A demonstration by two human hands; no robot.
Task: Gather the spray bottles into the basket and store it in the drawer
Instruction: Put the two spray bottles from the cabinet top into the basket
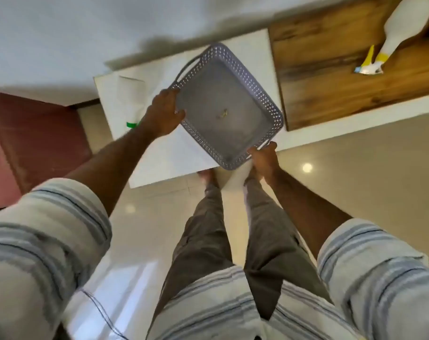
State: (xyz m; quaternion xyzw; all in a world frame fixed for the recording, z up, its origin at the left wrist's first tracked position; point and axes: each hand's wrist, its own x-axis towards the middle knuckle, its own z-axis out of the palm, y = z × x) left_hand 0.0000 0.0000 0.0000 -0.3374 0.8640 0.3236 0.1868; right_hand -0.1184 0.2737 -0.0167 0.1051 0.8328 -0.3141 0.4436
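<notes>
I hold a grey perforated basket (227, 106) over the white counter (169, 153). My left hand (166, 111) grips its left rim near the handle, and my right hand (263, 158) grips the near right corner. Only a small scrap lies inside the basket. A white spray bottle with a green band (131, 99) lies on the counter left of the basket, partly hidden by my left arm. Another white spray bottle with a yellow trigger (399, 38) lies on the wooden surface (331, 89) at the upper right.
A dark red panel (24, 133) stands at the left. The glossy tiled floor (355, 173) spreads under my legs and bare feet. A thin wire (103, 315) runs across the floor at the lower left.
</notes>
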